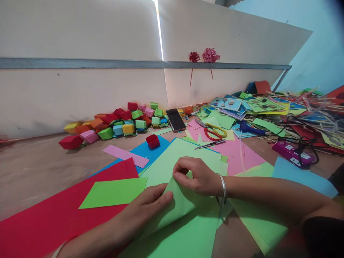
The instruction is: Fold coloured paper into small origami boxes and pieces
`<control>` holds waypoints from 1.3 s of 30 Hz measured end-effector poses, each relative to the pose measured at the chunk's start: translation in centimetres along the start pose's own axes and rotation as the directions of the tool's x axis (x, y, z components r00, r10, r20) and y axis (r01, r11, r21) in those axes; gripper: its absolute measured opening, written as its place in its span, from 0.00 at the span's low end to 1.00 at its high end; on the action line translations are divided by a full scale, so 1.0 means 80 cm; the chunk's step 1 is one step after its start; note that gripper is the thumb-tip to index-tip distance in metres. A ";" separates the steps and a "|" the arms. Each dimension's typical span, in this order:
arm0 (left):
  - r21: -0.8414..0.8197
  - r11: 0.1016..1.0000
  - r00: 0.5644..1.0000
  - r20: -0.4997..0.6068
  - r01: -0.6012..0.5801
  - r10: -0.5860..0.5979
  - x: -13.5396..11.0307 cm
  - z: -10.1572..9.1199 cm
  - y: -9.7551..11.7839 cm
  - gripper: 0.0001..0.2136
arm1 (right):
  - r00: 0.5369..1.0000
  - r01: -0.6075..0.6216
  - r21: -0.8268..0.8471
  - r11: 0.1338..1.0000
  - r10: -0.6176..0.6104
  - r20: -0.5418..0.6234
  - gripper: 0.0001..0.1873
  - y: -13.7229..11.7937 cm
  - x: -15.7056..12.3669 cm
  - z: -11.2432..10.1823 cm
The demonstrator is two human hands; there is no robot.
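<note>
A sheet of light green paper [177,208] is lifted and bent over in front of me. My right hand [197,175], with a silver bangle at the wrist, pinches its upper corner between thumb and fingers. Along the sheet's left edge, my left hand [150,206] grips it, thumb on top and fingers partly hidden behind. More light green paper [193,233] lies beneath. Beside my left hand rest a bright green strip [113,193] and a large red sheet [61,211]. A small red paper box [153,142] sits on a blue sheet [161,145] farther back.
Small coloured paper boxes [129,120] are heaped along the wall. Beside them is a phone [175,120]. Scissors [215,132] and a cutter knife [211,144] lie on pink paper [247,154]. At right are a glue gun [252,128], a purple power strip [292,153] and piled crafts.
</note>
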State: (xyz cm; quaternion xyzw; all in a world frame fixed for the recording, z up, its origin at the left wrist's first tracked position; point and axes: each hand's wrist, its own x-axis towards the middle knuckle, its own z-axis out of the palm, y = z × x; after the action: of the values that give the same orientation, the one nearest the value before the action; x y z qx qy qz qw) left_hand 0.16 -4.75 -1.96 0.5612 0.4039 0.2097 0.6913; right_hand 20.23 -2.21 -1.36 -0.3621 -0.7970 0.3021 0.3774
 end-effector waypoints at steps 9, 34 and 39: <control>0.554 0.827 0.877 -0.345 -0.097 0.334 0.014 -0.013 0.013 0.20 | 0.974 -0.062 -0.188 0.980 0.019 -0.224 0.07 0.031 0.020 -0.017; 0.850 0.525 0.928 -0.164 -0.040 0.336 0.023 -0.031 -0.007 0.17 | 0.969 -0.125 -0.687 0.716 0.237 0.070 0.08 0.065 0.026 -0.001; 0.943 0.330 0.928 -0.081 -0.048 0.365 0.021 -0.031 -0.015 0.17 | 0.967 -0.046 -0.720 0.693 0.213 0.143 0.07 0.065 0.031 -0.003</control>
State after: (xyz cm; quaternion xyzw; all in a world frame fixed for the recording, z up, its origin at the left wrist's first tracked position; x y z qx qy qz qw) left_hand -0.98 -2.32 -3.71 0.8634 0.4678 0.1081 0.1548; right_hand 21.08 2.74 -4.22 -0.5001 -0.8597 0.0345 0.0975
